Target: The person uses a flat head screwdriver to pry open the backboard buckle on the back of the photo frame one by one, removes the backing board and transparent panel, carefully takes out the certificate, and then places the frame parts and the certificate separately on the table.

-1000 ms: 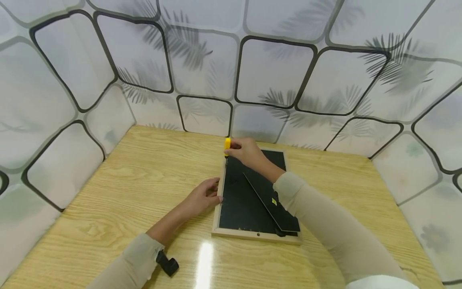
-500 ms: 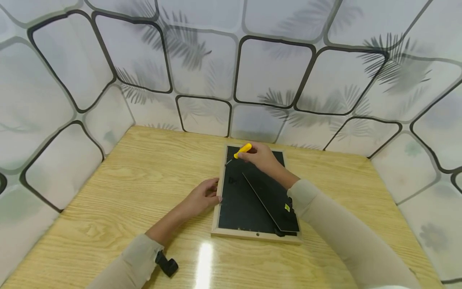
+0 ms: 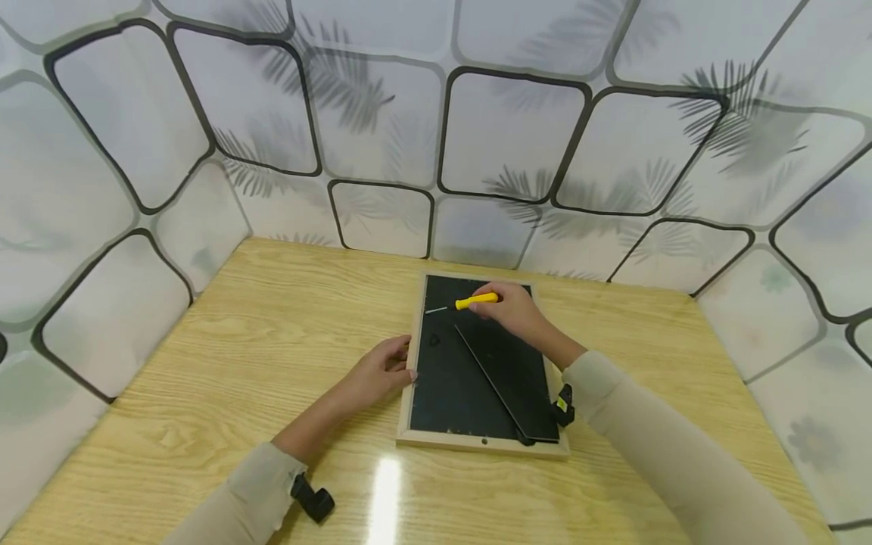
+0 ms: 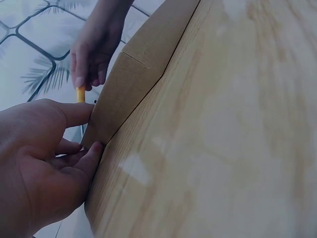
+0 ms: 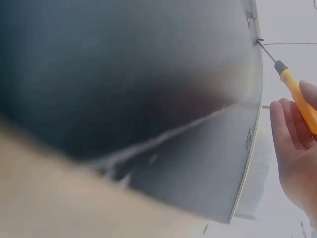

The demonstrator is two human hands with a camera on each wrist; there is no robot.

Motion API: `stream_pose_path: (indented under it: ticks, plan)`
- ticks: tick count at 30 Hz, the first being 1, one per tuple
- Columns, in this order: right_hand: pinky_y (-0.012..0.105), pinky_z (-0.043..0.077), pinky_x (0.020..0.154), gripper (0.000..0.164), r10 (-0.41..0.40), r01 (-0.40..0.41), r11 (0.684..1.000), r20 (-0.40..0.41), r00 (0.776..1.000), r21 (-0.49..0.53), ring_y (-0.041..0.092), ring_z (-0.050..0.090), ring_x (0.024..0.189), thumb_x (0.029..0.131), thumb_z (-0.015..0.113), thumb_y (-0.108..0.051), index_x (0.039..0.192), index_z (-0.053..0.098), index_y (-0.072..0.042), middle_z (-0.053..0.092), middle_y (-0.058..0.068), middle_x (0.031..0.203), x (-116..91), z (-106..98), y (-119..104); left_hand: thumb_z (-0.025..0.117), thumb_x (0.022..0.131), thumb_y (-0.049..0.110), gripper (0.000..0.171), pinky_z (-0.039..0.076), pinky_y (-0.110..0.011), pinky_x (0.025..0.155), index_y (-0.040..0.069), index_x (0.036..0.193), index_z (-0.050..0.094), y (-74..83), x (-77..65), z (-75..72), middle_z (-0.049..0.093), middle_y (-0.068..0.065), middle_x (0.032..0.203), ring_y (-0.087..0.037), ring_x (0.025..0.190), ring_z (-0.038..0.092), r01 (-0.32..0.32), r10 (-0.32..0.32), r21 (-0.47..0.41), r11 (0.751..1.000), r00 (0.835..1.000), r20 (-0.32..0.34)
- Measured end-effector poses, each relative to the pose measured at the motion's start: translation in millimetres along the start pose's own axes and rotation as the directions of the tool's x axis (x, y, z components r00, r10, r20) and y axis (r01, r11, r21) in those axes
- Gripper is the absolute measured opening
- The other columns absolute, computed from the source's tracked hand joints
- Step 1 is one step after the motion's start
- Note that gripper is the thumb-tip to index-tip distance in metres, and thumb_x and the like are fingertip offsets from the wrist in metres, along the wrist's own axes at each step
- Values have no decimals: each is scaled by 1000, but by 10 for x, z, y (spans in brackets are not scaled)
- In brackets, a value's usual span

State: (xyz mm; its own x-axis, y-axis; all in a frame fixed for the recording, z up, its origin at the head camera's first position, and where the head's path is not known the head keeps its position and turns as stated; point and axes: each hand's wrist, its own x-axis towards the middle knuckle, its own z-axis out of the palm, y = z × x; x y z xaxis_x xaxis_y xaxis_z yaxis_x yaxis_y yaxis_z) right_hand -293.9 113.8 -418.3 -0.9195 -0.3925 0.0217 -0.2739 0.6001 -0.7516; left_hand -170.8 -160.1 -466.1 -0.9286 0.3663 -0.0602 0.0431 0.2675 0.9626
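Observation:
A picture frame (image 3: 483, 448) with a pale wooden rim and black back lies face down on the table. Its black easel leg (image 3: 507, 382) slants across the back. My left hand (image 3: 371, 381) grips the frame's left side; in the left wrist view, the fingers (image 4: 81, 166) touch the wooden side. My right hand (image 3: 516, 309) holds a screwdriver (image 3: 477, 301) by its yellow handle. The screwdriver lies nearly flat over the back, its metal tip at the inner left rim. In the right wrist view, the screwdriver's tip (image 5: 259, 42) meets a small dark tab on the rim.
The wood-grain table (image 3: 286, 325) extends on both sides of the frame. A patterned wall covering (image 3: 381, 136) closes off the back and sides. Small black wrist cameras sit on the left cuff (image 3: 313, 499) and right cuff (image 3: 564, 405).
The screwdriver has tipped from upright to nearly flat, its handle swinging right and down while its tip stays near the left rim. My right hand moved with it; my left stayed.

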Motion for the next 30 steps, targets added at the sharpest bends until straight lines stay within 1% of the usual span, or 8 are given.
stream_pose_path:
  ticks: [2, 8, 12, 17, 20, 23, 26, 30]
  plan:
    - [35, 56, 75, 28, 10, -10, 1000, 2, 1000, -20, 22, 66, 84, 95, 72, -26, 118, 72, -9, 72, 10, 103, -26, -14, 39, 63, 99, 10, 71, 40, -47, 114, -3, 157, 26, -1, -1, -2, 44, -24, 146, -37, 137, 47, -1, 1, -8, 1000, 1000, -1]
    - [38, 58, 78, 32, 5, -2, 995, 30, 1000, -95, 23, 68, 88, 98, 69, -20, 126, 69, -4, 71, 15, 112, -145, -80, 193, 63, 99, 11, 71, 40, -47, 114, -3, 157, 25, 0, -9, -7, 43, -24, 147, -37, 138, 46, 1, 0, -12, 1000, 1000, 3]
    - [40, 58, 80, 30, 28, -25, 995, 24, 999, -97, 25, 69, 90, 99, 66, -17, 125, 68, -2, 70, 18, 115, -224, -144, 310, 63, 99, 11, 71, 40, -48, 114, -3, 157, 26, -6, -8, -11, 44, -24, 147, -37, 137, 47, -5, 5, -7, 1000, 1000, 1]
    - [43, 58, 84, 30, 71, -72, 997, -23, 997, -39, 30, 70, 95, 102, 62, -17, 127, 66, -1, 68, 22, 116, -307, -240, 423, 62, 99, 11, 71, 40, -49, 114, -3, 158, 25, -20, -5, -18, 43, -24, 148, -37, 138, 46, -7, 7, -2, 1000, 1000, 10]
    - [43, 58, 88, 32, 109, -107, 994, -41, 993, 33, 31, 70, 99, 103, 61, -18, 129, 64, -1, 66, 23, 120, -335, -267, 498, 62, 100, 11, 70, 40, -49, 114, -2, 158, 24, -28, -5, -21, 43, -24, 147, -37, 138, 46, -11, 11, -1, 1000, 1000, 15]
    - [43, 57, 90, 33, 135, -130, 987, -54, 989, 92, 30, 70, 100, 103, 60, -20, 131, 64, -1, 65, 22, 121, -347, -272, 560, 61, 100, 11, 70, 40, -49, 114, -3, 158, 24, -35, -5, -22, 44, -24, 146, -37, 138, 46, -14, 14, 0, 1000, 1000, 17]
    - [40, 57, 88, 35, 144, -136, 983, -58, 988, 126, 26, 69, 99, 103, 61, -23, 131, 64, -2, 66, 20, 121, -365, -284, 593, 61, 100, 11, 70, 40, -48, 113, -3, 158, 24, -34, -2, -21, 44, -24, 146, -37, 138, 46, -10, 10, 1, 1000, 1000, 15]
    - [31, 56, 83, 37, 160, -147, 974, -64, 985, 172, 20, 69, 95, 102, 62, -26, 131, 64, -2, 66, 19, 119, -407, -306, 633, 61, 100, 13, 71, 45, -47, 110, -1, 158, 24, -21, 19, -33, 47, -22, 144, -35, 135, 49, 3, -3, 15, 1000, 1000, 28]
